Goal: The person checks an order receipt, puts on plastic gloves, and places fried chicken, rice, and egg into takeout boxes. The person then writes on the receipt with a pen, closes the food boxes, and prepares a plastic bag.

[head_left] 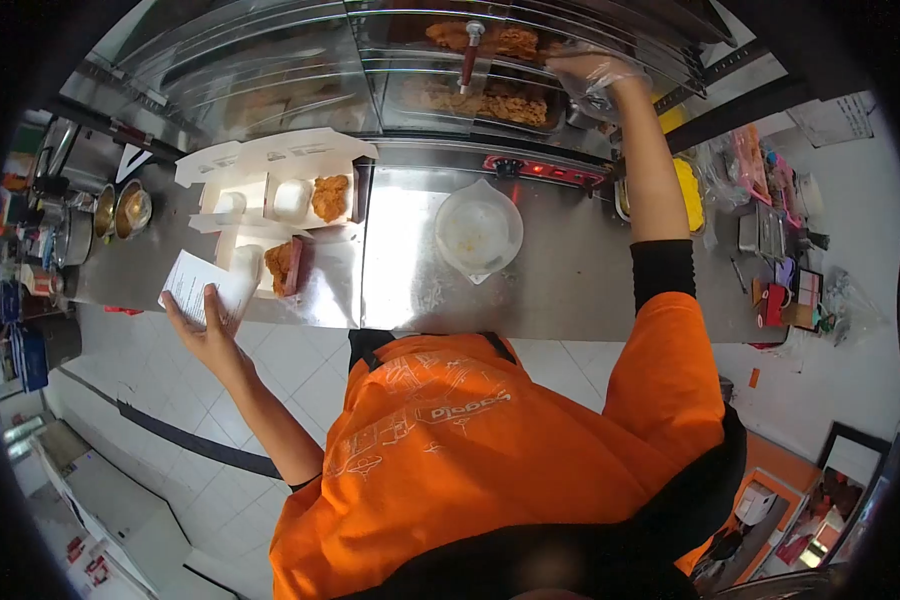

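My left hand [208, 335] is closed on a white sheet of paper [202, 280] with small print, held beside the near white box. My right hand [600, 72], in a clear plastic glove, reaches into the glass-fronted warmer [270, 85], close to fried chicken [515, 42] on its upper rack. The rack and loose glove blur its fingers, so their grip is unclear. More fried chicken [515, 106] lies on a tray lower down. Open white boxes [260, 150] on the counter hold white wrapped bundles [291, 200] and fried chicken pieces [330, 198]; one piece [282, 266] sits in a reddish sleeve.
A translucent plastic bowl [479, 232] stands on the steel counter [400, 290]. Behind it runs a red control panel [550, 170] along the warmer's base. Metal bowls [132, 208] are at the left, and a yellow container [686, 195] stands beyond my right forearm.
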{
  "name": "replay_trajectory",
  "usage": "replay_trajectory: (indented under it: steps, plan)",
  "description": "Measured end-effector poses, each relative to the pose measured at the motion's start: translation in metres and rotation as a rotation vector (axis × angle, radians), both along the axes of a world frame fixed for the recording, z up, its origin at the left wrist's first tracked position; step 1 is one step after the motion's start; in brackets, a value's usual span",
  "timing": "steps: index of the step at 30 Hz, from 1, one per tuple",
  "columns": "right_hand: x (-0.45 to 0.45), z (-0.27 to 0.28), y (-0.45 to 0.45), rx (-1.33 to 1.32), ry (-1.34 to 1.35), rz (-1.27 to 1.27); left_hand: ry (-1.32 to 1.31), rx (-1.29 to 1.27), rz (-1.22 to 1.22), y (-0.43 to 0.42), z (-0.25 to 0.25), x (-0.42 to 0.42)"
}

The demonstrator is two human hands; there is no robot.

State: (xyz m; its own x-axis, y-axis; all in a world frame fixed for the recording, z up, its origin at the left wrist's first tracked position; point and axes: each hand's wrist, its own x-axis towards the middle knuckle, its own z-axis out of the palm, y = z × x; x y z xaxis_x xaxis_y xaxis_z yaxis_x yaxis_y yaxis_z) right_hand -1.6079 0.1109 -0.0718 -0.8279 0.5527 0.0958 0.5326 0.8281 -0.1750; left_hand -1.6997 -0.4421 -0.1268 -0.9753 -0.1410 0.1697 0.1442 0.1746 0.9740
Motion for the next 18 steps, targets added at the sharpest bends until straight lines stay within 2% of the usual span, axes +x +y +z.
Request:
replay_trajectory:
  steps: [2,5,6,10,12,14,16,18]
  plan:
    - [0.001,0.0,-0.004,-0.033,0.033,-0.015,-0.034,0.034,0.028,-0.004,0.001,0.004]
    - [0.002,0.0,-0.009,-0.148,0.107,-0.047,0.001,-0.063,0.015,-0.015,-0.013,0.001]
    - [0.003,0.002,-0.011,-0.236,0.161,-0.064,-0.01,-0.07,0.014,-0.014,-0.011,0.004]
    - [0.026,0.022,-0.041,-1.069,0.687,-0.176,-0.013,-0.065,0.028,-0.012,-0.008,0.01]
    - [0.033,0.019,-0.046,-1.218,0.85,-0.18,-0.019,-0.039,0.03,-0.013,-0.009,0.012]
    - [0.031,0.001,-0.034,-1.16,0.917,-0.113,-0.041,0.008,0.024,-0.01,-0.006,0.014]
    - [0.032,-0.005,-0.031,-1.38,1.104,-0.072,-0.049,-0.021,0.006,-0.012,-0.011,0.01]
    - [0.031,-0.005,-0.028,-0.656,0.592,-0.194,-0.027,-0.052,-0.012,-0.017,-0.02,0.005]
